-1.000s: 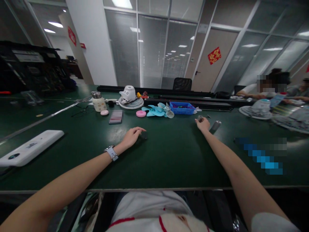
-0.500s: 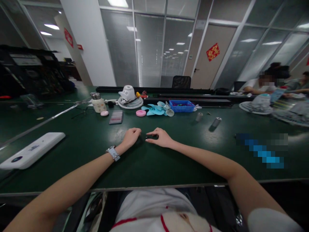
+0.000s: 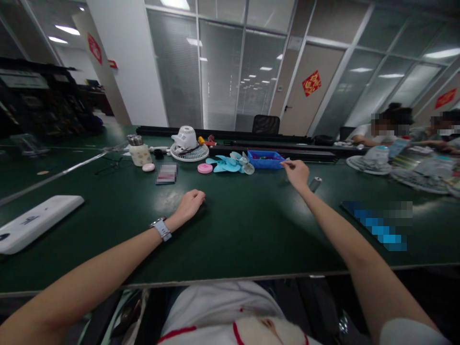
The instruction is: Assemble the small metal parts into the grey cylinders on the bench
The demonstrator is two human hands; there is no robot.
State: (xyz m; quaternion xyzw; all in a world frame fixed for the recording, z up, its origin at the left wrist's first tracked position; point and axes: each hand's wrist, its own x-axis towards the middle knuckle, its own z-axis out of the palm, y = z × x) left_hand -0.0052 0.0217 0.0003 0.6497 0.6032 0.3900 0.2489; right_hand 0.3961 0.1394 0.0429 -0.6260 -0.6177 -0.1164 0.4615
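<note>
My left hand [image 3: 191,203] rests on the green table with its fingers curled; whatever they may hold is hidden. Far to its right, my right hand [image 3: 296,175] reaches forward, thumb and fingertips pinched together near the right end of a blue tray [image 3: 283,165]. Nothing can be made out between those fingertips. Just behind my right wrist stands a small grey metal cylinder [image 3: 316,183], partly covered. The spot where a second such cylinder stood lies behind my right hand. Light-blue fan blades [image 3: 230,164] lie left of the tray.
Further left are a pink round piece [image 3: 204,168], a white fan part [image 3: 185,139] on its grille, a patterned bottle [image 3: 139,154] and a blurred flat pack [image 3: 166,173]. A white device [image 3: 43,221] lies at left, a blurred blue item [image 3: 373,225] at right. People sit at far right.
My right hand has moved away from my left, forward and right to beside the blue tray. Its fingers, parted before, are now pinched. My left hand stays curled; the view has turned slightly right.
</note>
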